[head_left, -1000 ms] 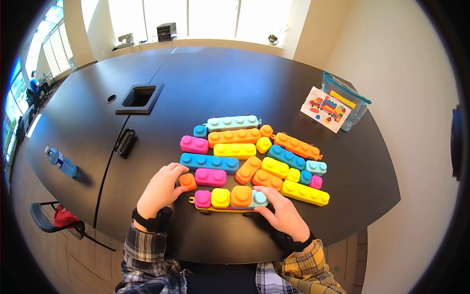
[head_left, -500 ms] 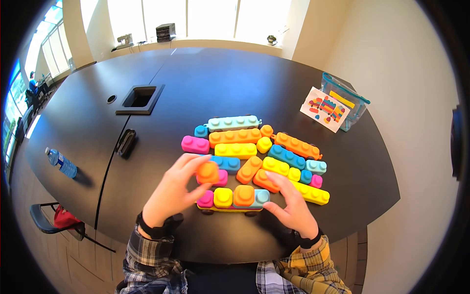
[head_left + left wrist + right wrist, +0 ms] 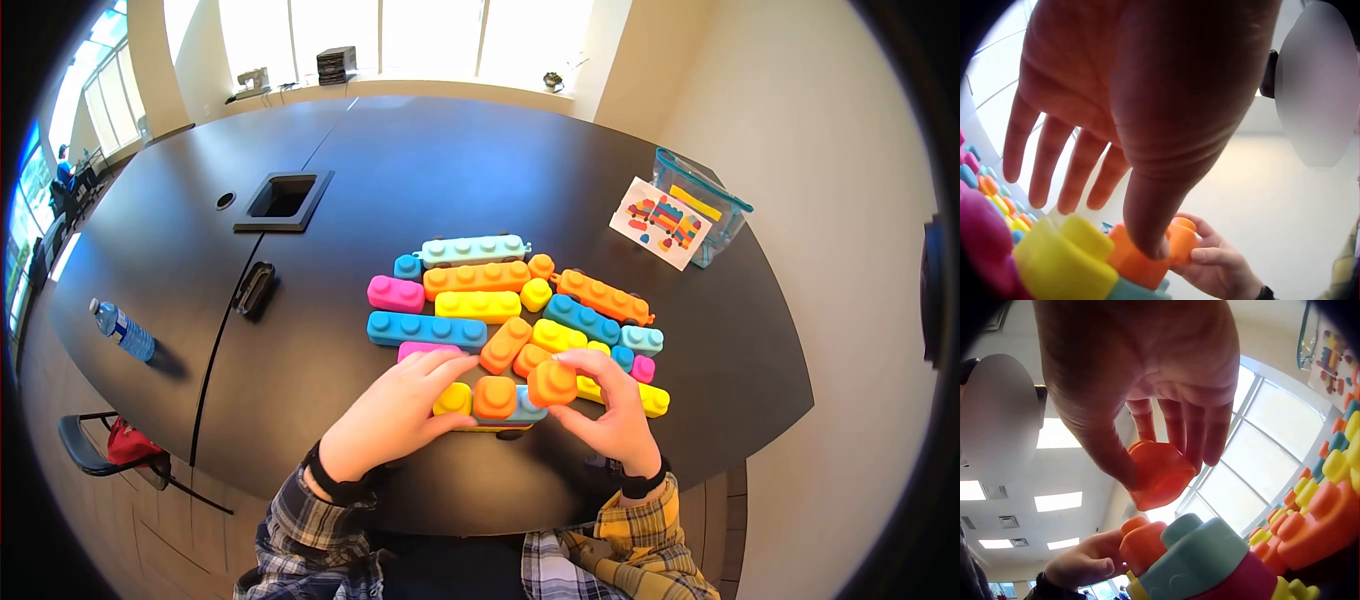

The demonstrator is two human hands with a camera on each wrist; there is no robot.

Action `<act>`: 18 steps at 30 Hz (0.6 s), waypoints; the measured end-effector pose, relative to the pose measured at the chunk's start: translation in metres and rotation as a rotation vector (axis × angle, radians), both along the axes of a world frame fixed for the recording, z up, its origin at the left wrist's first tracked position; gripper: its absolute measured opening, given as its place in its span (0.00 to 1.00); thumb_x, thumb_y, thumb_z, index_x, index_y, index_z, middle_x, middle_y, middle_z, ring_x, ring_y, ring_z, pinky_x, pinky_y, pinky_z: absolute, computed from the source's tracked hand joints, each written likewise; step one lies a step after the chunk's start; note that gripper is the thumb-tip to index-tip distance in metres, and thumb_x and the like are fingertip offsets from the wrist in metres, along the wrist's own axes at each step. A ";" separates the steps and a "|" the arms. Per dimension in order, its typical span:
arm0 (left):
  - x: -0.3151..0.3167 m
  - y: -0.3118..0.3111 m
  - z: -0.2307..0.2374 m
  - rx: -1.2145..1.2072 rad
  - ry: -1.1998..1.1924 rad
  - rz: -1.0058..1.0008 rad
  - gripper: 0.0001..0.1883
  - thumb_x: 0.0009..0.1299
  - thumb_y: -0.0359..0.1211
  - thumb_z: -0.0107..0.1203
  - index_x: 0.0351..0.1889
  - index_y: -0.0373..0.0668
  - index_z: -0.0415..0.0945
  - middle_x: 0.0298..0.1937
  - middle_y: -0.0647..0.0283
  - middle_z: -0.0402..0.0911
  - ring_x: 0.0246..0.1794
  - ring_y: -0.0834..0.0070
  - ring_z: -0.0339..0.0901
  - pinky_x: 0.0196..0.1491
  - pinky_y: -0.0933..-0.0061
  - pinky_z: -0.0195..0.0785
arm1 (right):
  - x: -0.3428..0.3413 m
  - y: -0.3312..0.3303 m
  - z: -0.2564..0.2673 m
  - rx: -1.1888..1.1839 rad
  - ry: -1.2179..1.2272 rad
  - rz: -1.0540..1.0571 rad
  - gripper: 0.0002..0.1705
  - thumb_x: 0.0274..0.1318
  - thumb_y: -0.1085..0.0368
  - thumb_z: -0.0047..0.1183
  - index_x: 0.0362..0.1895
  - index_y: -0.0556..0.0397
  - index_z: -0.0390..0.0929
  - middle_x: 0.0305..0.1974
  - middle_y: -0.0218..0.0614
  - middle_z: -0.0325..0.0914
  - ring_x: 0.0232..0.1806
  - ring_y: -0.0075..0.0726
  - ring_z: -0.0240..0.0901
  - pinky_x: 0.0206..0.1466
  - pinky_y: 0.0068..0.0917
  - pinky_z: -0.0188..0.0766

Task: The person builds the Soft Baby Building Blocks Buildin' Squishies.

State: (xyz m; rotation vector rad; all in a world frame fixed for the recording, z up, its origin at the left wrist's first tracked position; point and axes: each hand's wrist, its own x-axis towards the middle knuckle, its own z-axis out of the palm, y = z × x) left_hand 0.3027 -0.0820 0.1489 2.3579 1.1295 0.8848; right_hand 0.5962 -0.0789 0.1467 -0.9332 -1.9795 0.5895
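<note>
The loose orange block (image 3: 552, 384) sits pinched in my right hand (image 3: 615, 420), just above the light-blue block (image 3: 526, 405) on the wheeled base (image 3: 490, 430), while my left hand (image 3: 390, 412) spreads relaxed by the yellow block (image 3: 453, 399), contact unclear.

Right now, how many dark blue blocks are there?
4: small block back left, long block beyond the left hand, another long block and another small block on the right. Others may be hidden.

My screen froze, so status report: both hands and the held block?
Left hand open at wheeled stack. Right hand pinching orange block above light-blue block. Nothing visible between blocks.
</note>
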 end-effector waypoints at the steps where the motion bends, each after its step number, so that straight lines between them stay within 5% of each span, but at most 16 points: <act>1: -0.007 -0.002 -0.004 0.000 0.000 0.000 0.32 0.64 0.38 0.75 0.65 0.41 0.76 0.61 0.53 0.81 0.59 0.51 0.79 0.63 0.57 0.74 | 0.002 -0.001 -0.004 -0.036 0.012 0.022 0.33 0.51 0.73 0.72 0.63 0.52 0.80 0.60 0.43 0.83 0.62 0.48 0.81 0.67 0.38 0.76; 3: -0.018 -0.008 -0.011 -0.160 0.117 0.047 0.32 0.63 0.37 0.75 0.64 0.42 0.77 0.60 0.53 0.82 0.60 0.50 0.79 0.62 0.56 0.74 | 0.003 -0.002 -0.007 -0.074 0.024 0.043 0.32 0.50 0.73 0.73 0.62 0.52 0.80 0.59 0.43 0.83 0.62 0.48 0.81 0.66 0.38 0.76; 13: -0.024 -0.011 -0.028 -0.157 0.025 0.123 0.15 0.67 0.28 0.66 0.51 0.38 0.82 0.48 0.54 0.85 0.52 0.50 0.82 0.56 0.54 0.76 | -0.001 0.004 -0.027 -0.051 -0.038 0.114 0.31 0.50 0.72 0.75 0.61 0.51 0.81 0.59 0.42 0.83 0.64 0.46 0.80 0.68 0.38 0.75; 18: -0.024 -0.011 -0.031 -0.143 0.040 0.129 0.20 0.66 0.28 0.67 0.57 0.39 0.80 0.51 0.52 0.85 0.54 0.48 0.81 0.57 0.53 0.76 | 0.000 0.003 -0.034 -0.113 0.001 0.121 0.29 0.53 0.71 0.74 0.60 0.53 0.80 0.61 0.43 0.82 0.65 0.49 0.78 0.70 0.40 0.73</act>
